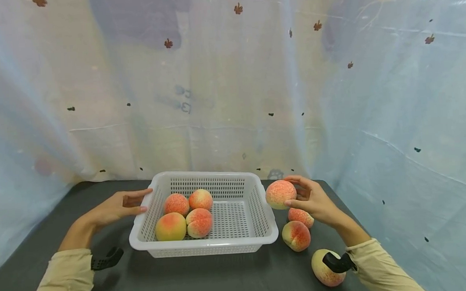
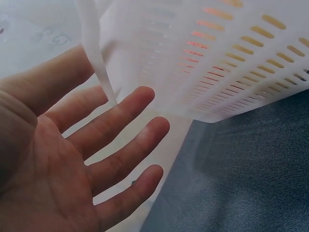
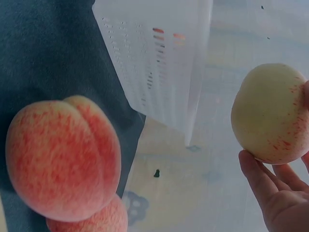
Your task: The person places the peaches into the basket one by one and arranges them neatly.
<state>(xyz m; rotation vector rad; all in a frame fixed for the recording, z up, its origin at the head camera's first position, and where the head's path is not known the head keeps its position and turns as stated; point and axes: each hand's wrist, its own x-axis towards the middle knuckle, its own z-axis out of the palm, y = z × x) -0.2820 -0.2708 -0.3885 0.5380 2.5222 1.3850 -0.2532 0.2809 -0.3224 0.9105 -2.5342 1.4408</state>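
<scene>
A white perforated plastic basket point(image 1: 238, 241) holds several peaches point(image 1: 199, 223) grouped in its left half. My left hand point(image 1: 115, 209) touches the basket's left rim with thumb and forefinger; the left wrist view shows its other fingers point(image 2: 128, 150) spread loosely below the rim. With my right hand point(image 1: 314, 200) I hold a pale, red-speckled peach point(image 1: 281, 194) between thumb and fingers, raised beside the basket's right rim. From the right wrist, this peach point(image 3: 270, 113) shows its cream side, fingertips against its lower edge.
Three more peaches lie on the dark tabletop point(image 1: 177, 280) right of the basket: one red point(image 1: 301, 218) under my right hand, one red-yellow point(image 1: 296, 236), and one pale point(image 1: 326, 270) near the right wrist. A patterned curtain point(image 1: 222, 97) hangs behind the table.
</scene>
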